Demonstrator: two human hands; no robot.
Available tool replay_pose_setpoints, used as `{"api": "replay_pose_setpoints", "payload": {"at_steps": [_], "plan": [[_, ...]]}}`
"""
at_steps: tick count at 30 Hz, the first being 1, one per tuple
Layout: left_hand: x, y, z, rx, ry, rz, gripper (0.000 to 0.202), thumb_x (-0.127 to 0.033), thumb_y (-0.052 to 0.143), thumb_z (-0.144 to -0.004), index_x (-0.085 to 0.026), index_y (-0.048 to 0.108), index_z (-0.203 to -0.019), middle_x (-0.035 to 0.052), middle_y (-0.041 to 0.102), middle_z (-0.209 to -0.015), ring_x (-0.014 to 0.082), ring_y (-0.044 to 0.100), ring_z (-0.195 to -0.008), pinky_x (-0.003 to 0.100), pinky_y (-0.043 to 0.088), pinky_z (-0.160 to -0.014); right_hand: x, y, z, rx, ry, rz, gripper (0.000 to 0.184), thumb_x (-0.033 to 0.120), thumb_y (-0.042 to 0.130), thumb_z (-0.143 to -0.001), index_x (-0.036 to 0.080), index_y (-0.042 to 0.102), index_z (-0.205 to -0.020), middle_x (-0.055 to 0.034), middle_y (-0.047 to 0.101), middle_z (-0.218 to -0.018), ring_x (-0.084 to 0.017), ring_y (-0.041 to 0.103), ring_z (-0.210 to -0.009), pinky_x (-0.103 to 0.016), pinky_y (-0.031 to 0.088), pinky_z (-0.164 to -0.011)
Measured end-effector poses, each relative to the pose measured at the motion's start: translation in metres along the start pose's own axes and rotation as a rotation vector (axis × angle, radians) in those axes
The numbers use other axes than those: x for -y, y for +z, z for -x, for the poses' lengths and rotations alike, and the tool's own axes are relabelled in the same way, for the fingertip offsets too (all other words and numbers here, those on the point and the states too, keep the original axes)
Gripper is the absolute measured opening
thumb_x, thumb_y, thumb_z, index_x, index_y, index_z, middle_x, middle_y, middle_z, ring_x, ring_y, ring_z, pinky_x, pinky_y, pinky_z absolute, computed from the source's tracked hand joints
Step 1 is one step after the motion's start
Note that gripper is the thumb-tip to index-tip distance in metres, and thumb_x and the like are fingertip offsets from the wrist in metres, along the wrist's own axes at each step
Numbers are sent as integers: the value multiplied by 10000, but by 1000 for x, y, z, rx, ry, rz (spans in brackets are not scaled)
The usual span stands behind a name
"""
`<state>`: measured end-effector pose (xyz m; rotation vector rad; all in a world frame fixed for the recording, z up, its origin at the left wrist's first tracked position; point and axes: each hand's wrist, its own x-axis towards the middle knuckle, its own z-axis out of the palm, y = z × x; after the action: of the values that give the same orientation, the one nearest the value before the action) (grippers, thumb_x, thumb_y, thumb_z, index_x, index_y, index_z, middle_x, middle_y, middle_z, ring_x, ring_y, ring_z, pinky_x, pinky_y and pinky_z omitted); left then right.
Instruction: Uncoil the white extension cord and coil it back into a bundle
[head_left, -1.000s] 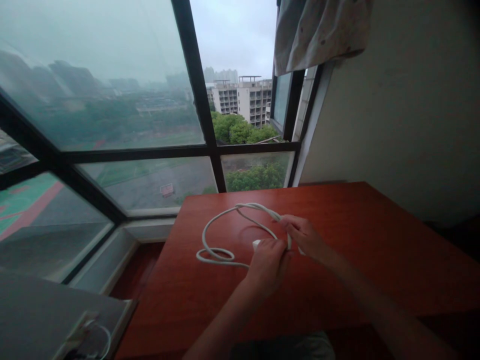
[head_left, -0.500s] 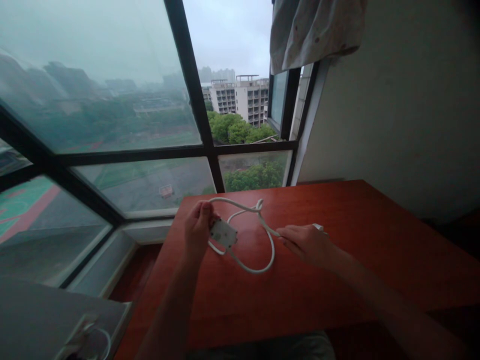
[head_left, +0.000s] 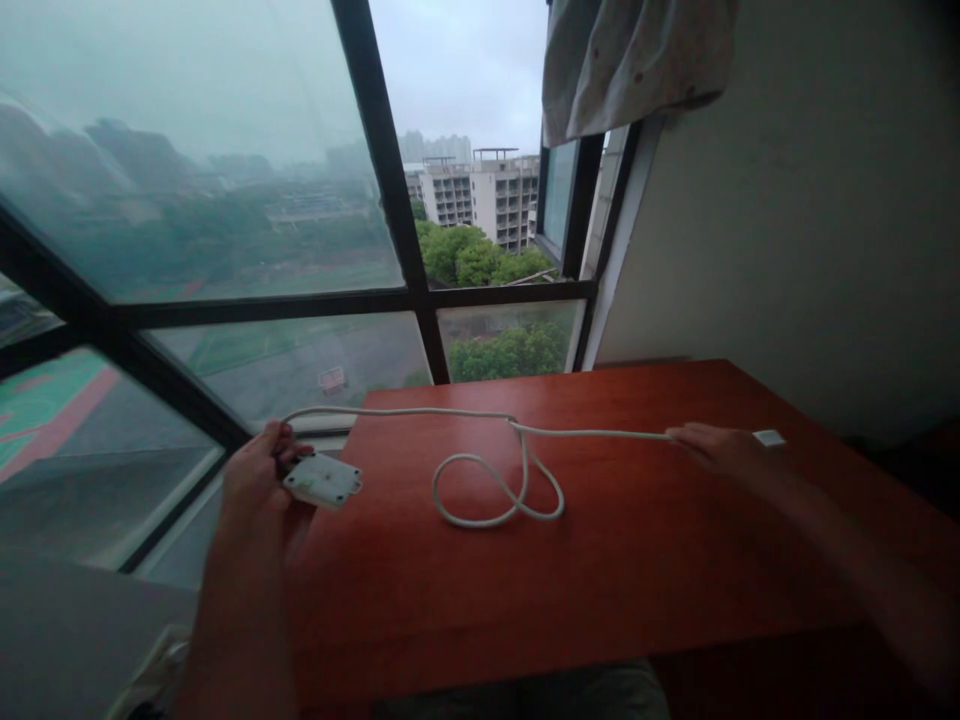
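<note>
A white extension cord (head_left: 439, 411) stretches between my two hands above the wooden table. My left hand (head_left: 259, 465), closed, is at the table's left edge and grips the cord near its flat white socket block (head_left: 324, 480), which has small dark spots at its corners. On the right, my right hand (head_left: 709, 447) is wrapped around the cord's other end. A small white piece (head_left: 769, 438), which looks like the plug, sticks out behind that hand. Midway, the cord crosses itself, and a loose loop (head_left: 484, 524) hangs down to the tabletop.
The red-brown table (head_left: 622, 560) reaches to the window (head_left: 247, 200), whose dark frame (head_left: 424, 290) runs along the far and left sides. A curtain (head_left: 637, 70) hangs at upper right beside a bare wall (head_left: 810, 230). A white panel (head_left: 90, 630) stands at lower left.
My hands have moved apart, the left one leftward with the socket block and the right one rightward. The cord between them has been drawn straighter, and its loop has become smaller.
</note>
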<state>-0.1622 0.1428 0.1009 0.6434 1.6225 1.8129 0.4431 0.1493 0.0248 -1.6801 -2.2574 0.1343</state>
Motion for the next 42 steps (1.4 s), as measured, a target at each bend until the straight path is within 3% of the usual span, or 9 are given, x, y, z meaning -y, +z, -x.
{"api": "replay_pose_setpoints", "payload": {"at_steps": [5, 12, 16, 20, 23, 27, 32, 39, 42], "plan": [[11, 11, 18, 189, -200, 185, 187, -187, 511, -892, -140, 522, -711, -95, 343, -449, 32, 334, -355, 179, 485, -465, -5, 21, -22, 99, 138, 62, 292, 310, 419, -899, 199, 684, -951, -117, 703, -955, -253, 643, -843, -346, 443, -701], [17, 50, 69, 548, -331, 370, 114, -222, 596, -834, -129, 577, -770, -104, 323, -485, 35, 333, -389, 221, 512, -540, 71, 53, -37, 81, 118, -292, 334, 338, 335, -934, 197, 638, -913, -60, 677, -749, -192, 618, -675, -298, 413, -632], [33, 73, 98, 530, -389, 526, 125, -242, 578, -856, -145, 564, -778, -105, 328, -489, 37, 349, -404, 226, 514, -620, 110, 53, -42, 62, 146, -461, 362, 448, 358, -931, 182, 593, -998, -40, 668, -791, -192, 628, -726, -305, 445, -680], [60, 95, 122, 437, -349, 641, 175, -302, 580, -858, -159, 539, -766, -99, 353, -497, 50, 385, -428, 232, 496, -633, 141, 51, -45, -17, 85, -499, 486, 567, 552, -816, 171, 568, -1096, -99, 654, -1034, -233, 625, -934, -341, 464, -796], [78, 108, 140, 403, -283, 615, 189, -331, 605, -846, -170, 533, -777, -91, 386, -508, 61, 410, -446, 224, 470, -599, 161, 56, -45, -12, -3, -484, 557, 517, 707, -707, 188, 544, -1125, -111, 620, -1162, -247, 595, -1048, -345, 451, -866], [90, 119, 156, 381, -246, 627, 243, -389, 650, -817, -178, 532, -789, -83, 415, -535, 67, 452, -482, 209, 447, -589, 180, 67, -44, 48, 40, -417, 472, 327, 718, -739, 220, 500, -1145, -70, 677, -1050, -220, 639, -953, -308, 453, -802], [99, 119, 161, 408, -210, 617, 292, -431, 685, -790, -177, 542, -788, -72, 449, -574, 64, 478, -516, 193, 439, -590, 185, 69, -50, 57, 126, -295, 230, 266, 551, -870, 218, 533, -1094, -65, 701, -914, -194, 655, -818, -261, 414, -690], [109, 117, 161, 456, -135, 614, 285, -432, 675, -804, -182, 539, -780, -72, 438, -577, 64, 485, -547, 191, 451, -632, 176, 68, -60, 79, 75, -363, 215, 123, 530, -820, 196, 566, -1020, -64, 700, -889, -182, 650, -815, -242, 406, -675], [115, 118, 163, 484, -122, 597, 269, -425, 662, -814, -187, 538, -795, -62, 465, -608, 71, 497, -573, 194, 452, -637, 175, 71, -62, 57, 120, -495, 233, 86, 508, -803, 191, 544, -1007, -51, 699, -840, -152, 652, -681, -225, 425, -592]]}}
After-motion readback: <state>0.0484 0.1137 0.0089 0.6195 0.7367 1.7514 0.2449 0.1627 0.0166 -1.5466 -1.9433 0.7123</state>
